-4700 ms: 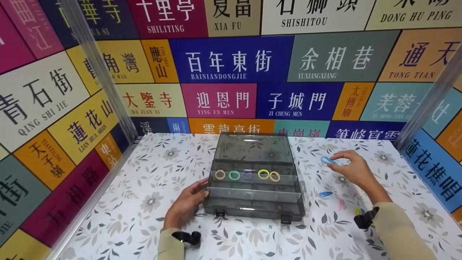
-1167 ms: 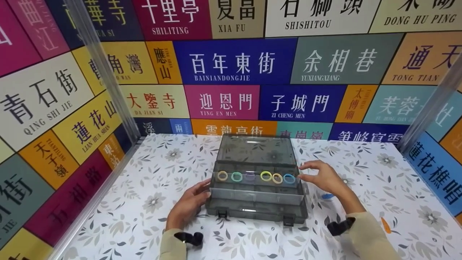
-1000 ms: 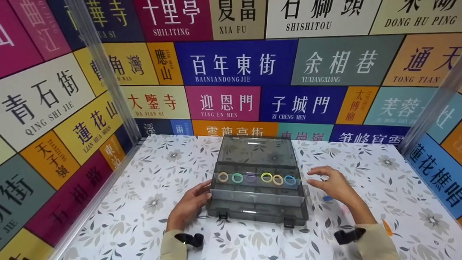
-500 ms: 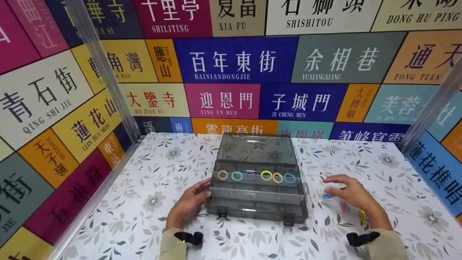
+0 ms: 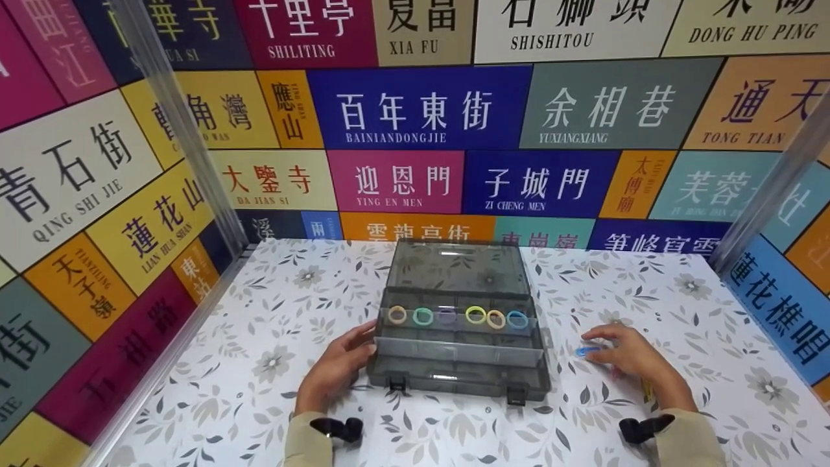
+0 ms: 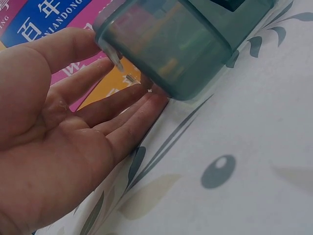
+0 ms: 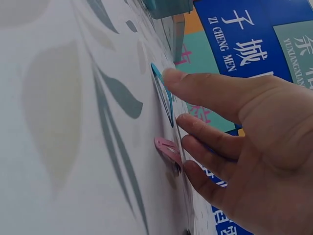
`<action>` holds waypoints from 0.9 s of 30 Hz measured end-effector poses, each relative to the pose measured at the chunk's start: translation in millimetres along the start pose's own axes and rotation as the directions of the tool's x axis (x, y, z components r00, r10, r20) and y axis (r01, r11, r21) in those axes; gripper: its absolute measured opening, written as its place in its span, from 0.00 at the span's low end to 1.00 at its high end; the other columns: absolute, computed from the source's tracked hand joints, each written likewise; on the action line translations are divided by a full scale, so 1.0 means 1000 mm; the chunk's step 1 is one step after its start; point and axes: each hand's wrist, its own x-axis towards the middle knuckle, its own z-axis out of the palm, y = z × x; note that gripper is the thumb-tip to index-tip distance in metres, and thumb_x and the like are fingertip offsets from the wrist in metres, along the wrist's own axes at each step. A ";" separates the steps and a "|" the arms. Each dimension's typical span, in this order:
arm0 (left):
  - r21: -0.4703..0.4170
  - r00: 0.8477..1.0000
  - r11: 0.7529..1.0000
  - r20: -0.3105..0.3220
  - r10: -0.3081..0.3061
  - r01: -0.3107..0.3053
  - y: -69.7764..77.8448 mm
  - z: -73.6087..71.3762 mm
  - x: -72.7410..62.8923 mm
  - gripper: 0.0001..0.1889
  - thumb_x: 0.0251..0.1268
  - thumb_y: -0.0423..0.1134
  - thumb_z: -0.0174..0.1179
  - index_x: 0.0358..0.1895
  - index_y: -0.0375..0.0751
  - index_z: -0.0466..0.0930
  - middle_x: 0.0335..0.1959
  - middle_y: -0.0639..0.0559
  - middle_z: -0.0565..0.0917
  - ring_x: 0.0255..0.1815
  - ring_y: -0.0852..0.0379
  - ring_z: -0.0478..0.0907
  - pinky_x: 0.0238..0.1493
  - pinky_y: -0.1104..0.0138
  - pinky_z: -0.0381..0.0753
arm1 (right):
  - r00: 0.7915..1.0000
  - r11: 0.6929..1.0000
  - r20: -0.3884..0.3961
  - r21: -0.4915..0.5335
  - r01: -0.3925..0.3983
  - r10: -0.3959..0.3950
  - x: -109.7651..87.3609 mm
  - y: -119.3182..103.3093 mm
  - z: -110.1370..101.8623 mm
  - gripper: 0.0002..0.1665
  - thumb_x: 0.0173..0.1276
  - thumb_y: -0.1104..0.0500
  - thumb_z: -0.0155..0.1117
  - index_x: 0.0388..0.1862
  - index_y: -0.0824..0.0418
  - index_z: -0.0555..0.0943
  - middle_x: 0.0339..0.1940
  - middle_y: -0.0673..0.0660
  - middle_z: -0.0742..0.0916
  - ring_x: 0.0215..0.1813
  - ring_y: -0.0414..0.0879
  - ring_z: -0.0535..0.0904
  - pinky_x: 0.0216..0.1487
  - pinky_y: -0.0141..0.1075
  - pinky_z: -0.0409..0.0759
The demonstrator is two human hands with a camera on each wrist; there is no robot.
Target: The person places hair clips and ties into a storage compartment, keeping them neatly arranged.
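Observation:
A translucent grey compartment box (image 5: 447, 383) stands on the table with its lid (image 5: 459, 267) raised. Small hair ties, among them a yellow one (image 5: 475, 315) and a blue one (image 5: 517, 319), stand in a row in its back compartments. My left hand (image 5: 334, 366) touches the box's left side with loosely extended fingers; in the left wrist view the thumb is at its rim. Right of the box, my right hand (image 5: 632, 357) is at a blue snap hair clip (image 7: 161, 88), thumb tip against it and fingers apart. A pink snap clip (image 7: 167, 149) lies below those fingers.
A yellow clip (image 5: 647, 389) is mostly hidden by the right wrist. Under everything lies a white leaf-patterned tablecloth (image 5: 454, 431). Panels with coloured place-name signs (image 5: 415, 107) enclose the back and sides, with clear posts at the corners.
The blue hair tie went from my right hand into the box's rightmost back compartment. That hand then let go and moved right and down to the blue clip. My left hand stayed at the box.

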 end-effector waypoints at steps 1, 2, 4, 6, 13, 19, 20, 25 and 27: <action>-0.002 1.000 1.000 0.001 0.002 -0.002 0.000 0.000 0.000 0.33 0.73 0.41 0.59 0.78 0.45 0.60 0.76 0.38 0.66 0.73 0.43 0.69 0.75 0.50 0.65 | 1.000 1.000 0.000 0.001 0.010 -0.010 0.000 0.000 0.000 0.24 0.63 0.61 0.72 0.58 0.66 0.82 0.65 0.77 0.71 0.18 0.42 0.74 0.20 0.35 0.79; -0.005 1.000 1.000 0.000 0.002 -0.002 0.000 0.000 0.000 0.33 0.73 0.41 0.59 0.78 0.45 0.60 0.76 0.38 0.65 0.73 0.43 0.69 0.75 0.49 0.65 | 1.000 1.000 -0.003 0.006 0.013 -0.013 0.000 0.001 0.000 0.23 0.63 0.63 0.71 0.58 0.66 0.82 0.64 0.76 0.72 0.18 0.41 0.73 0.20 0.35 0.79; -0.011 1.000 1.000 -0.002 -0.001 0.001 0.000 0.001 0.000 0.33 0.73 0.40 0.58 0.78 0.46 0.60 0.77 0.38 0.65 0.73 0.43 0.69 0.76 0.49 0.65 | 1.000 1.000 -0.012 0.007 0.019 -0.019 0.001 0.002 0.001 0.21 0.63 0.64 0.71 0.55 0.66 0.83 0.63 0.74 0.73 0.18 0.41 0.73 0.20 0.34 0.78; -0.012 1.000 1.000 -0.006 -0.007 0.007 0.000 0.001 0.000 0.32 0.73 0.39 0.58 0.78 0.47 0.61 0.76 0.38 0.66 0.73 0.43 0.69 0.76 0.49 0.65 | 1.000 1.000 -0.013 0.006 0.026 -0.025 0.001 0.003 0.002 0.19 0.63 0.65 0.70 0.53 0.67 0.84 0.63 0.74 0.73 0.19 0.41 0.73 0.21 0.33 0.79; 0.020 1.000 1.000 -0.017 -0.003 0.004 0.000 0.001 0.001 0.32 0.73 0.39 0.58 0.78 0.47 0.61 0.77 0.38 0.66 0.75 0.42 0.67 0.76 0.48 0.64 | 0.999 0.999 -0.027 -0.019 0.039 -0.040 0.001 0.004 0.002 0.15 0.64 0.64 0.70 0.48 0.69 0.86 0.67 0.76 0.73 0.17 0.40 0.73 0.21 0.33 0.79; -0.006 1.000 1.000 -0.024 -0.016 0.016 0.000 0.002 0.000 0.32 0.73 0.38 0.58 0.77 0.47 0.61 0.76 0.39 0.66 0.74 0.44 0.68 0.75 0.51 0.66 | 0.998 0.998 -0.041 -0.038 0.045 -0.046 0.001 0.001 0.005 0.12 0.63 0.64 0.71 0.43 0.69 0.86 0.65 0.75 0.73 0.17 0.38 0.71 0.20 0.32 0.77; -0.019 0.999 1.000 -0.025 -0.021 0.021 0.000 0.002 0.000 0.32 0.73 0.38 0.58 0.77 0.47 0.62 0.76 0.39 0.66 0.73 0.45 0.68 0.75 0.52 0.66 | 0.998 0.998 -0.043 -0.049 0.043 -0.045 0.001 0.001 0.005 0.11 0.63 0.64 0.71 0.43 0.69 0.86 0.65 0.75 0.73 0.17 0.38 0.71 0.20 0.32 0.77; -0.026 1.000 1.000 -0.020 -0.012 0.012 0.001 0.004 0.000 0.32 0.73 0.37 0.58 0.78 0.46 0.61 0.76 0.37 0.66 0.72 0.45 0.69 0.74 0.53 0.67 | 0.996 0.990 -0.061 -0.131 0.060 -0.068 0.001 -0.001 0.007 0.08 0.63 0.63 0.71 0.39 0.67 0.87 0.63 0.74 0.76 0.30 0.50 0.80 0.21 0.33 0.77; -0.029 1.000 1.000 -0.018 -0.011 0.010 0.001 0.004 0.000 0.32 0.73 0.37 0.58 0.78 0.45 0.61 0.76 0.36 0.66 0.73 0.44 0.69 0.74 0.52 0.67 | 0.994 0.984 -0.072 -0.161 0.075 -0.087 0.001 -0.001 0.007 0.07 0.63 0.62 0.71 0.37 0.66 0.87 0.61 0.74 0.77 0.42 0.58 0.81 0.23 0.32 0.77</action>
